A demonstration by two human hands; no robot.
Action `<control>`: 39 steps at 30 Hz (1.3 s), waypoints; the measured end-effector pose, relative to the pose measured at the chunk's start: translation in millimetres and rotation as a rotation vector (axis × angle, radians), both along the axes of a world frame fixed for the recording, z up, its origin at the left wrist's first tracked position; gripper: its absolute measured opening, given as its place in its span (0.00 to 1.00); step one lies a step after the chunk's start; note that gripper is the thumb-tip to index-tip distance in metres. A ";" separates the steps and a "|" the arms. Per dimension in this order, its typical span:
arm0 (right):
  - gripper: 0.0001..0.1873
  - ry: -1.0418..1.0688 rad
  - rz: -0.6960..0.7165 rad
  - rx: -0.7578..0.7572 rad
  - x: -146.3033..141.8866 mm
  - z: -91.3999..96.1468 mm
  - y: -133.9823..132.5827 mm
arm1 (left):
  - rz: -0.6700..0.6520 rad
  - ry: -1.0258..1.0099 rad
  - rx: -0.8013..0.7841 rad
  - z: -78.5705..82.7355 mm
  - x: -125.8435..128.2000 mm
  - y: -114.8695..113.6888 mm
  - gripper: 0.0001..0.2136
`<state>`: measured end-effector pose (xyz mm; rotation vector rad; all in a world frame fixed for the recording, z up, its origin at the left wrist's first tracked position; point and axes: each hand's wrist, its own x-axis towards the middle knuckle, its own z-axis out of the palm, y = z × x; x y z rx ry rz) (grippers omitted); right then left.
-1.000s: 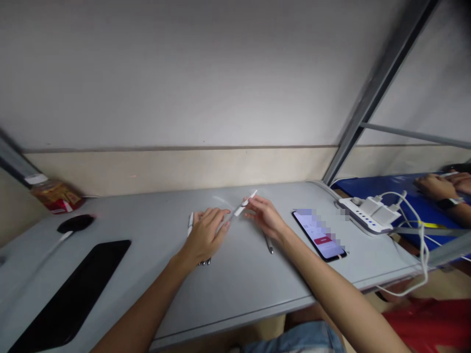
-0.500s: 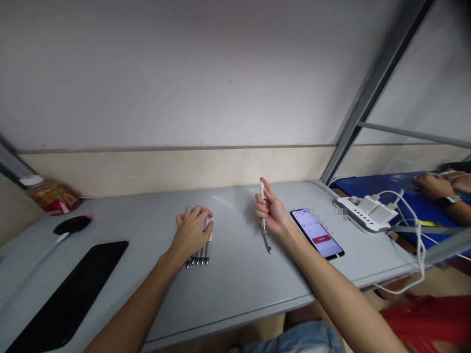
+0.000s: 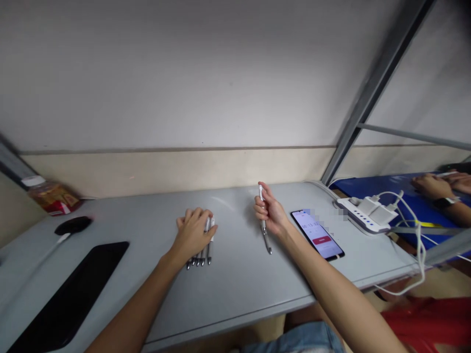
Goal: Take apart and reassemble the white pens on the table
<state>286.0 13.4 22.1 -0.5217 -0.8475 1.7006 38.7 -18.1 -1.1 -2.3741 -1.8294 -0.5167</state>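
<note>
My left hand (image 3: 193,233) lies curled over a row of several white pens (image 3: 200,255) on the grey table (image 3: 239,284); their metal tips stick out towards me. My right hand (image 3: 270,211) is closed round one white pen (image 3: 262,193), held upright with its thumb at the top end. A further pen (image 3: 266,240) lies on the table just below that hand, and whether the hand touches it is unclear.
A lit phone (image 3: 318,234) lies right of my right hand. A white power strip (image 3: 368,215) with chargers and cables sits at the table's right end. A black pad (image 3: 66,294), a black mouse (image 3: 72,225) and a jar (image 3: 51,196) are on the left. Another person's hands (image 3: 437,185) rest on a blue surface far right.
A second ago both hands met at one pen in the middle. The hands parted: the left settled on the row of pens, and the right raised its pen upright.
</note>
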 end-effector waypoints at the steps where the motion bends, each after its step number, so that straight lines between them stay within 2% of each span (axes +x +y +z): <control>1: 0.19 -0.006 -0.003 0.003 0.2 -0.3 0.3 | 0.001 -0.003 -0.004 0.1 0.5 -0.1 0.12; 7: 0.19 -0.004 0.001 0.025 1.5 -1.3 2.3 | -0.009 -0.041 -0.022 -0.7 2.3 -0.4 0.12; 18: 0.19 -0.076 -0.085 0.005 8.9 -1.3 9.9 | -0.047 -0.035 -0.026 1.7 4.7 -4.7 0.11; 20: 0.18 -0.179 -0.112 0.003 12.0 0.2 11.3 | -0.066 -0.040 -0.031 1.6 4.9 -5.1 0.10; 23: 0.15 -0.401 -0.224 -0.024 14.4 0.6 13.4 | -0.094 -0.048 -0.036 2.1 6.0 -6.2 0.09; 29: 0.09 -0.901 -0.446 0.010 19.6 -9.8 18.4 | -0.142 -0.052 -0.055 4.1 8.5 -8.3 0.07; 34: 0.07 -1.472 -0.477 0.126 26.6 -13.6 19.5 | -0.147 -0.039 -0.049 2.7 8.0 -7.5 0.06; 39: 0.08 -1.590 -0.448 0.099 27.8 -17.0 22.6 | -0.152 -0.049 -0.045 2.0 7.5 -8.1 0.05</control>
